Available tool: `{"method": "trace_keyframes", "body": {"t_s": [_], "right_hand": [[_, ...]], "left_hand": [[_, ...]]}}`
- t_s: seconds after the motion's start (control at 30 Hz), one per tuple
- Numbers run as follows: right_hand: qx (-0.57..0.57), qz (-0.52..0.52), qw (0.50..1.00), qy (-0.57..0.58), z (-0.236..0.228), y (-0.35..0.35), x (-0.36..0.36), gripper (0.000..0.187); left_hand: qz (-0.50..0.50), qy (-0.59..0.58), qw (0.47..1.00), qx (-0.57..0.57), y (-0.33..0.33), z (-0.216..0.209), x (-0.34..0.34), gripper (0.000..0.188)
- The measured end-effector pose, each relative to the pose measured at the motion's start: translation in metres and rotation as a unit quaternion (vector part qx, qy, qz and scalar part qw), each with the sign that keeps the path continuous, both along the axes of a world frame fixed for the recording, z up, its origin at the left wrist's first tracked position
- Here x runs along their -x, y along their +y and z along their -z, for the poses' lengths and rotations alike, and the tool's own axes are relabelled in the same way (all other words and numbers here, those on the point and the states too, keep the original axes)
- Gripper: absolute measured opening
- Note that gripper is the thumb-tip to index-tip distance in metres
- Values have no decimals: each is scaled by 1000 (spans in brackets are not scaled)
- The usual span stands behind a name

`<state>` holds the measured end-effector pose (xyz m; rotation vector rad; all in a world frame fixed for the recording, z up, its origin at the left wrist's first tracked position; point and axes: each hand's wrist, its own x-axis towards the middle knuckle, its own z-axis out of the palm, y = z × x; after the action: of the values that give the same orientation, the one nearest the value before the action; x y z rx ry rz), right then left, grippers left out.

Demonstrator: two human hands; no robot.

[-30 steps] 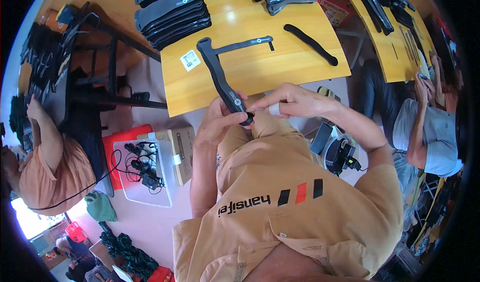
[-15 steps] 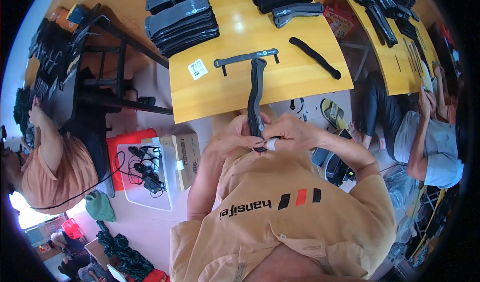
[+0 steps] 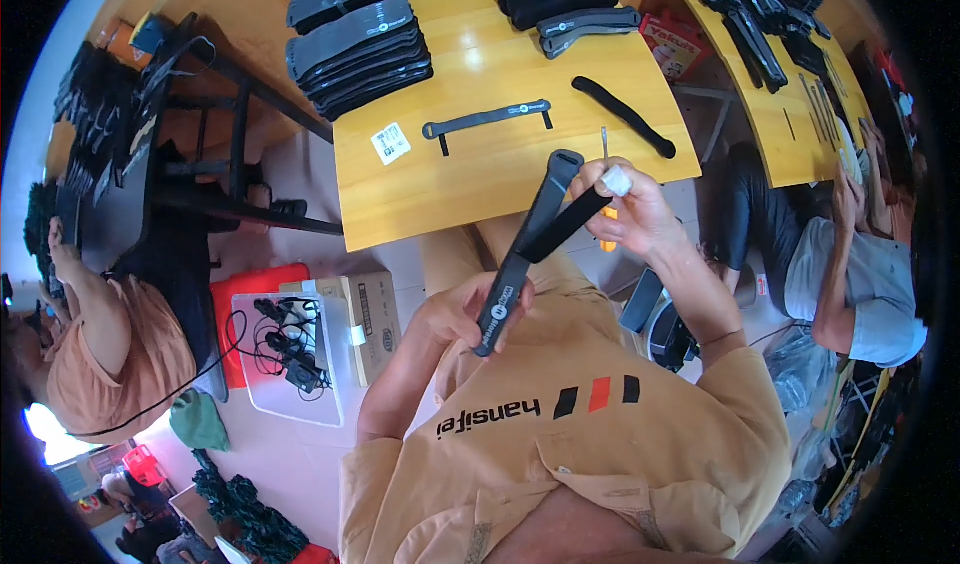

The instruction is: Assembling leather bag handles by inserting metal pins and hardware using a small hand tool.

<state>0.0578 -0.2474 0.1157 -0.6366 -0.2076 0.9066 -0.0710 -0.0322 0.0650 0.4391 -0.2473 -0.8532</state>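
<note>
In front of my torso, a grey-black strap [image 3: 543, 204] with a pale printed logo slants up toward the table edge. My left hand [image 3: 462, 309] is closed round its lower end. A loose black length [image 3: 570, 226] branches off the strap, and my right hand [image 3: 640, 214] pinches its far end. That same hand grips a screwdriver-like tool [image 3: 604, 142], its thin metal shaft pointing up and its orange handle showing below the fingers. White wrapping [image 3: 616, 181] covers one of my right fingers. Another grey strap [image 3: 487, 119] with two short black tabs lies flat on the table.
The yellow table [image 3: 440, 204] bears stacked straps [image 3: 360, 54], a black strip [image 3: 625, 116] and a white label [image 3: 391, 144]. To the left stands a clear bin [image 3: 330, 404] of cables, beside a cardboard box [image 3: 375, 314]. People sit working at either side.
My hands have moved apart. The right has risen toward the table edge, pulling the black length away from the strap, while the left stays low. The tool now shows plainly.
</note>
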Motion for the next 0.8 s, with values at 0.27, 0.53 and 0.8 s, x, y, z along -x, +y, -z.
{"method": "trace_keyframes", "body": {"t_s": [0.27,0.53,0.8], "right_hand": [[-6,-62,991,-115,9,35,28,22],[-35,-1,998,47,33,30,25,17],[-199,304,900,242,-11,1,-21,16]], "left_hand": [[-72,59,994,-54,-15,-8,-11,55],[-168,228,957,-64,-23,4,-13,41],[-137,73,988,3,-14,-17,-2,45]]}}
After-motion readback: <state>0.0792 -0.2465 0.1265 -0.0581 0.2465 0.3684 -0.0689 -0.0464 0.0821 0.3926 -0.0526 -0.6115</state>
